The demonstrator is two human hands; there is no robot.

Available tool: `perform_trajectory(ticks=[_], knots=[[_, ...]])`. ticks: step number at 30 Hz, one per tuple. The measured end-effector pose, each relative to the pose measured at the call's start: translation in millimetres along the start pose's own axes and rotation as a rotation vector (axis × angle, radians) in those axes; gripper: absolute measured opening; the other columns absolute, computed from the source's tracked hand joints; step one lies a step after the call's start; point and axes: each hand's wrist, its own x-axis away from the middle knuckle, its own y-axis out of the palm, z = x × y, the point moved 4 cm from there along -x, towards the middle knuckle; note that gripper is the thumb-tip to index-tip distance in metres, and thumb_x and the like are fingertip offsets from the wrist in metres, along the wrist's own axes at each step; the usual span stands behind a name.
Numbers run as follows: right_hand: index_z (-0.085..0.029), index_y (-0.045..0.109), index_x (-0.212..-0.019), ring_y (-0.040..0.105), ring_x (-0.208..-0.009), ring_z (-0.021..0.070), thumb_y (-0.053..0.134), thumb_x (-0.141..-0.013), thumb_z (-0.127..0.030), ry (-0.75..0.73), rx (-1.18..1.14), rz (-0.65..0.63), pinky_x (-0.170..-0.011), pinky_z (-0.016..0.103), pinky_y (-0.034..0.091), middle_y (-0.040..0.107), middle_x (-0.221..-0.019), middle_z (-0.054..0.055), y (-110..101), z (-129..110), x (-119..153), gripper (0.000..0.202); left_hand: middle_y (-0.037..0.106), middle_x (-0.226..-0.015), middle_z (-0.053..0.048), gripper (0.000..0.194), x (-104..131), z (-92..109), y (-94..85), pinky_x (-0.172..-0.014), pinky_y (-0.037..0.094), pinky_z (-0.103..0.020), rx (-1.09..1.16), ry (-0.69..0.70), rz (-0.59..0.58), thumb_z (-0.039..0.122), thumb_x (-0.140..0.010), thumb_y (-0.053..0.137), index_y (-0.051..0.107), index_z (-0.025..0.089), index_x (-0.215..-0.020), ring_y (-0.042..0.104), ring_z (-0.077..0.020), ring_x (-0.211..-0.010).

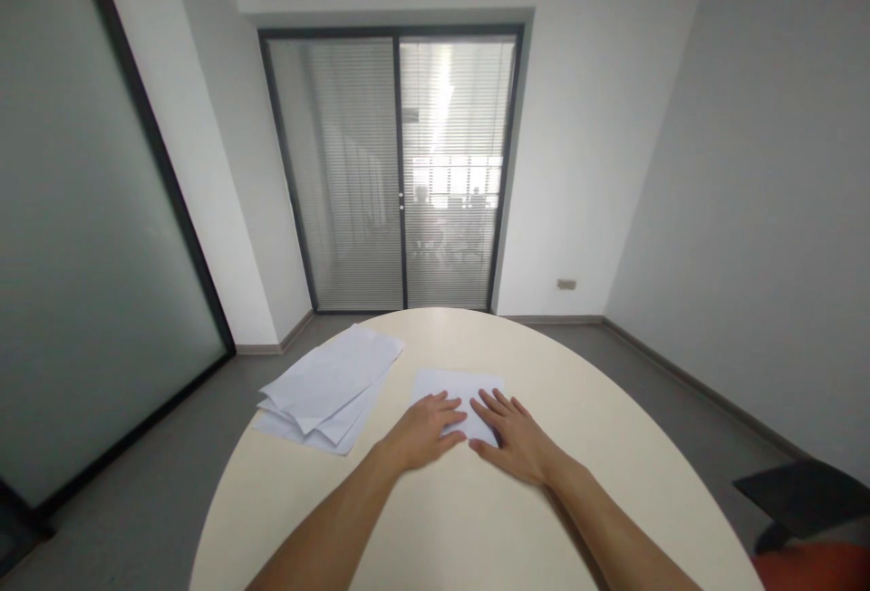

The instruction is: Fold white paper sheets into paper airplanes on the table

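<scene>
Resting on paper (459,382): left hand (428,429) and right hand (513,437), both spread wide, gripping nothing. Paper lies on table (435,528), under and beyond both hands, equally near; long axis unclear, near edge partly covered. Loose sheets (333,381) nearer left hand.

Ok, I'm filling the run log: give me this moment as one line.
left hand: on paper | right hand: on same paper | sheet pile: on table, left side
</scene>
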Motion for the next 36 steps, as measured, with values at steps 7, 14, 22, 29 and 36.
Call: perform_trajectory(ticks=[7, 14, 22, 29, 36], knots=[[-0.026, 0.053, -0.137, 0.039, -0.138, 0.0239, 0.043, -0.092, -0.056, -0.143, -0.086, 0.058, -0.115, 0.042, 0.028, 0.046, -0.147, 0.007, -7.4, -13.7, -1.7, 0.055, 0.054, -0.139, -0.004, 0.034, -0.7, 3.9, -4.9, -0.111, 0.035, -0.041, -0.039, 0.011, 0.041, 0.038, -0.097, 0.048, 0.061, 0.025, -0.126, 0.045, -0.0254, -0.133], [-0.031, 0.056, -0.133, 0.042, -0.136, 0.0235, 0.042, -0.092, -0.057, -0.146, -0.106, 0.043, -0.114, 0.041, 0.033, 0.049, -0.145, 0.003, -13.0, -12.5, -0.8, 0.051, 0.052, -0.142, -0.004, 0.038, 1.0, 0.4, -2.8, -0.112, 0.033, -0.043, -0.032, 0.003, 0.037, 0.043, -0.095, 0.051, 0.058, 0.027, -0.129, 0.043, -0.0260, -0.134], [-0.027, 0.062, -0.128, 0.046, -0.133, 0.0217, 0.040, -0.094, -0.054, -0.182, -0.092, 0.024, -0.112, 0.039, 0.035, 0.054, -0.140, 0.003, -16.4, -4.1, 1.9, 0.048, 0.055, -0.139, -0.004, 0.034, -0.6, 1.1, -2.9, -0.111, 0.034, -0.043, -0.058, 0.014, 0.052, 0.039, -0.097, 0.047, 0.062, 0.026, -0.125, 0.045, -0.0254, -0.132], [-0.027, 0.062, -0.127, 0.056, -0.123, 0.0229, 0.047, -0.090, -0.045, -0.172, -0.039, 0.032, -0.106, 0.034, 0.041, 0.063, -0.131, 0.002, -27.8, -7.7, 6.7, 0.044, 0.065, -0.124, -0.002, 0.031, -1.5, 3.1, -6.5, -0.104, 0.042, -0.038, -0.056, 0.014, 0.110, 0.032, -0.100, 0.041, 0.067, 0.027, -0.117, 0.057, -0.0200, -0.115], [-0.027, 0.066, -0.120, 0.066, -0.104, 0.0231, 0.045, -0.086, -0.036, -0.131, -0.065, 0.055, -0.093, 0.032, 0.048, 0.070, -0.119, 0.001, -35.2, -12.3, 11.1, 0.041, 0.069, -0.114, -0.002, 0.028, -1.7, 2.3, -9.1, -0.098, 0.044, -0.031, -0.047, -0.024, 0.142, 0.028, -0.101, 0.041, 0.067, 0.023, -0.111, 0.062, -0.0177, -0.105]])
